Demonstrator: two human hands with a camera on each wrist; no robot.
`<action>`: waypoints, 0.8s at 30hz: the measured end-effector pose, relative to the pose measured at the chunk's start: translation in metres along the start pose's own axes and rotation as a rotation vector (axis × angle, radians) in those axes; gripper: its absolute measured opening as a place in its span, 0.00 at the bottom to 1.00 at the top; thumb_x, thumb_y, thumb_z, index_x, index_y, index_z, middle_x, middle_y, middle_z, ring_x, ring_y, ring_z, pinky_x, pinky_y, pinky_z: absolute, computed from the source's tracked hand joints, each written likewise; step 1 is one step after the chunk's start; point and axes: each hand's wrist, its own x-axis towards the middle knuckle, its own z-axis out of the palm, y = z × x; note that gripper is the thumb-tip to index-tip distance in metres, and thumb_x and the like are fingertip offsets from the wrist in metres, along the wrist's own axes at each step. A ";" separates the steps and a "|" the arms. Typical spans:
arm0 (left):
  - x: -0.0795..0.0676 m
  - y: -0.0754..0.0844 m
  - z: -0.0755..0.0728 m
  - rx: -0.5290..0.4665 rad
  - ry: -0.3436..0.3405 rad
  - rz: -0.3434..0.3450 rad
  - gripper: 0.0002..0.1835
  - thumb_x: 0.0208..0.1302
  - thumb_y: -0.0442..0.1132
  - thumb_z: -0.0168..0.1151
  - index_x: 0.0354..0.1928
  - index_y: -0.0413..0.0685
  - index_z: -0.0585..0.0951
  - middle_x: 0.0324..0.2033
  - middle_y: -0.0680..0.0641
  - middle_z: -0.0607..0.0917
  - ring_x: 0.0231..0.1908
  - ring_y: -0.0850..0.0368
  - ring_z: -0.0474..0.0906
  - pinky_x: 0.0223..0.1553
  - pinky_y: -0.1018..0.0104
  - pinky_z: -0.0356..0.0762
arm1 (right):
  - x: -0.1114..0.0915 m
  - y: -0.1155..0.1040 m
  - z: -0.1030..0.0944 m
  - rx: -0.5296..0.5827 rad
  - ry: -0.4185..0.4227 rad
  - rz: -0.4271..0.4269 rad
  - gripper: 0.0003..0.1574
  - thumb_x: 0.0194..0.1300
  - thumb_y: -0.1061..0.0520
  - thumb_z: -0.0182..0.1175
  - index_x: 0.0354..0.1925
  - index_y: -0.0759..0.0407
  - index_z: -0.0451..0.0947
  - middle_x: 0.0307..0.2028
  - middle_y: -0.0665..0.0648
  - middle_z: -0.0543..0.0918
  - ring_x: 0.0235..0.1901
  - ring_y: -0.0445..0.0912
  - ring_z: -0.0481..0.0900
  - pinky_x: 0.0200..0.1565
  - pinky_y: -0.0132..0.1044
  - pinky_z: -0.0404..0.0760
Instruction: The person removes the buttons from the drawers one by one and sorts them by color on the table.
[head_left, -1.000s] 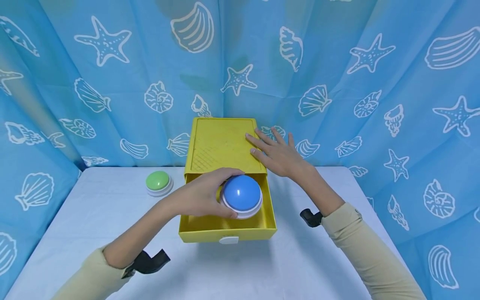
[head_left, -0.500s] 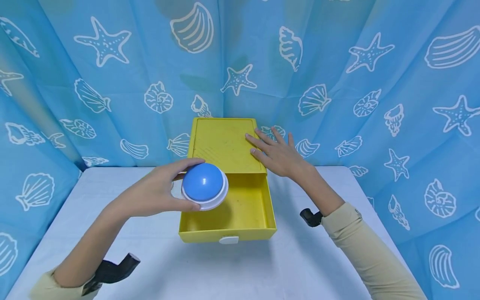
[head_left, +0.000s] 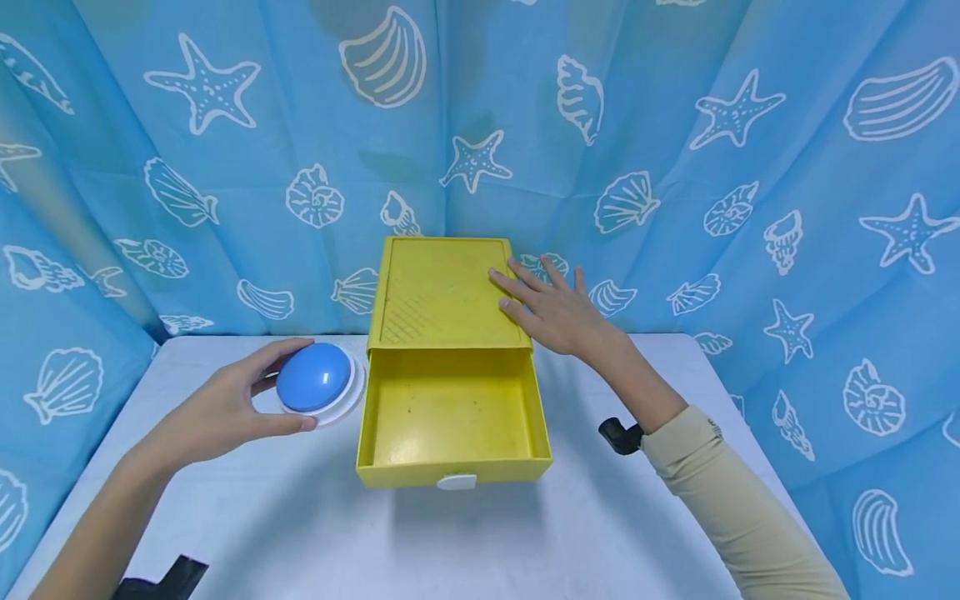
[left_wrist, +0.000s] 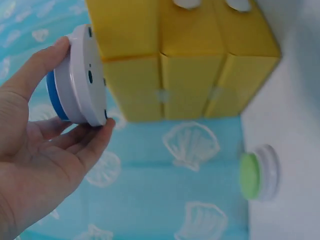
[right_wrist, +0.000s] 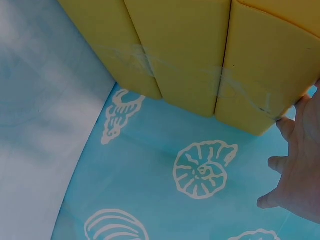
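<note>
With the left hand (head_left: 213,410) gripping the blue light (head_left: 312,377) above the table (head_left: 465,554), near its back edge, and the right hand (head_left: 558,317) spread-fingered against the box (head_left: 446,287) (steadying it, perhaps), this apparent carrying step probably calls next for gentle lowering.

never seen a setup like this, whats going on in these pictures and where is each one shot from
There is no machine here, just a person working bare-handed; each grip is simply a hand. One picture comes from a camera on the head, looking forward and down. The other two come from cameras worn on the left and right wrists. On the white table stands a yellow drawer unit, its top drawer pulled open. The left wrist view also shows a green dome on a white base, on the table. The left grip holds a similar blue dome above the table, beside the unit. The right grip touches the edge of the unit's top.
</note>
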 end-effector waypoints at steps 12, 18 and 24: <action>-0.010 -0.049 0.002 0.026 -0.002 -0.099 0.53 0.54 0.50 0.78 0.74 0.36 0.58 0.67 0.28 0.64 0.63 0.25 0.63 0.54 0.36 0.73 | -0.001 0.001 -0.001 -0.013 -0.009 -0.001 0.38 0.77 0.30 0.28 0.79 0.34 0.42 0.79 0.48 0.40 0.76 0.59 0.29 0.67 0.70 0.26; -0.011 -0.079 0.008 -0.007 -0.019 -0.152 0.53 0.56 0.49 0.76 0.74 0.35 0.56 0.67 0.26 0.63 0.63 0.22 0.62 0.54 0.35 0.74 | -0.001 0.001 0.000 -0.011 -0.010 0.001 0.38 0.77 0.29 0.27 0.79 0.33 0.42 0.79 0.48 0.40 0.76 0.60 0.28 0.67 0.70 0.25; -0.010 -0.107 0.016 -0.058 -0.033 -0.184 0.52 0.57 0.48 0.75 0.74 0.35 0.55 0.68 0.25 0.61 0.64 0.21 0.59 0.56 0.33 0.71 | 0.001 0.001 0.001 -0.027 -0.006 0.000 0.38 0.77 0.29 0.27 0.79 0.31 0.42 0.79 0.47 0.40 0.76 0.60 0.29 0.67 0.70 0.25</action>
